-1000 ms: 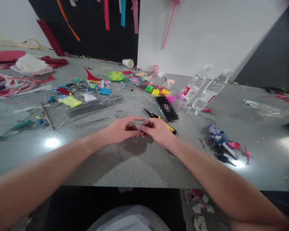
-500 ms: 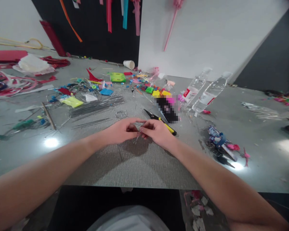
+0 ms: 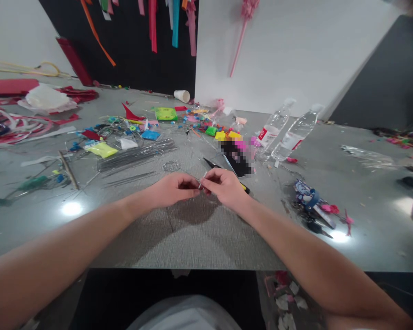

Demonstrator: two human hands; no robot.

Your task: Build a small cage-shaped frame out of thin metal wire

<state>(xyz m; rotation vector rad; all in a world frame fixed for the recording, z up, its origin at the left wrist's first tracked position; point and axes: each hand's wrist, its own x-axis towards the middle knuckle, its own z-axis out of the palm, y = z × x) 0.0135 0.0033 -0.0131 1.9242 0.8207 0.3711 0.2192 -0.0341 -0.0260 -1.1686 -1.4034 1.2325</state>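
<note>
My left hand [image 3: 179, 189] and my right hand [image 3: 223, 185] meet over the near middle of the table, thumbs and fingers pinched. Between their fingertips is a short, thin piece of wire [image 3: 202, 180], its ends mostly hidden by the fingers. Behind my right hand lie black pliers with yellow handles [image 3: 209, 163], partly covered by that hand. Just beyond my left hand rests a small bent-wire loop frame [image 3: 171, 166]. Farther left are a bundle of straight grey wires [image 3: 137, 155] and several loose wires [image 3: 131, 178].
Two clear bottles [image 3: 275, 123] stand at the back right, near a pixelated dark object [image 3: 237, 157]. Colourful clay packets [image 3: 102, 149] and scraps are strewn across the back. Keys with a patterned strap [image 3: 308, 197] lie right. The table's front edge [image 3: 189, 267] is close to my body.
My left index finger has drawn back from over the right fingertips. The wire now shows above the pinch rather than hanging below it. The view has shifted slightly.
</note>
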